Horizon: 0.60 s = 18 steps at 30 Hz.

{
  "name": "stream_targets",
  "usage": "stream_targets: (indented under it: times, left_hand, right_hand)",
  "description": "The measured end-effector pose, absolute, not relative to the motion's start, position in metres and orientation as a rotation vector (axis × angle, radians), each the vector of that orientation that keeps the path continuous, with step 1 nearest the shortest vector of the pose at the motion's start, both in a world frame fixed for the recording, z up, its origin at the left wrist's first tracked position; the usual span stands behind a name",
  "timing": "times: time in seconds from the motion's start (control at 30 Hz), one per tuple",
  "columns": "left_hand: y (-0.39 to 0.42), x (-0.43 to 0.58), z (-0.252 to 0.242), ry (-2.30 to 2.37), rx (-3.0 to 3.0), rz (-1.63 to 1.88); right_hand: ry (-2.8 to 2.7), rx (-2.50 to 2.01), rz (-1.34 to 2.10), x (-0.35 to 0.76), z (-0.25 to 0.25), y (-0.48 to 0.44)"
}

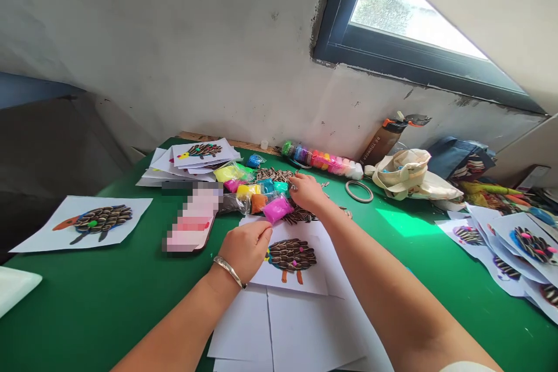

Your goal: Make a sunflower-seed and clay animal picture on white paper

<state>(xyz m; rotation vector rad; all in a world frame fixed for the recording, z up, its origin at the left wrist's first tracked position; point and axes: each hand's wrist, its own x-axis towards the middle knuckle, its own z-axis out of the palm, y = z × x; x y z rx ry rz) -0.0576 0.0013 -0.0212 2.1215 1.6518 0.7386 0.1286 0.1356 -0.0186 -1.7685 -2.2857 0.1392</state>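
Observation:
My left hand [246, 247] rests at the left edge of a sheet with a seed bird picture [294, 258]. Its fingers are curled together over the bird's head, and whatever they hold is hidden. The bird has striped sunflower seeds for a body, pink dots and orange legs. My right hand [306, 192] reaches past the sheet to the loose sunflower seeds [275, 175], fingers bent downward and closed; I cannot make out what is in them. Beside it lie a teal clay packet [280, 186] and a magenta clay packet [278, 208]. More seeds [300, 215] lie below that hand.
Blank sheets [314, 325] lie under the picture. A blurred pink phone-like object [194, 221] and another bird picture [102, 221] are left. Stacked pictures [200, 151] stand behind; more pictures [505, 244] lie right. Clay tubs [322, 160], a tape ring [359, 191], a bottle [383, 139] and a cloth bag [405, 171] are at the back.

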Motion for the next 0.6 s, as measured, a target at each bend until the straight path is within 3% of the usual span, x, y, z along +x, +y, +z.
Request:
stream_targets:
  times: [0.47,0.6]
  left_hand:
    - [0.0,-0.057,-0.017,1.619,2.008,0.886]
    - [-0.002,-0.056,-0.007,1.439,1.616,1.09]
  right_hand:
    - [-1.928,-1.61,0.252,0.146,0.006,0.116]
    - [-1.745,-1.33,0.618,0.149,0.021,0.068]
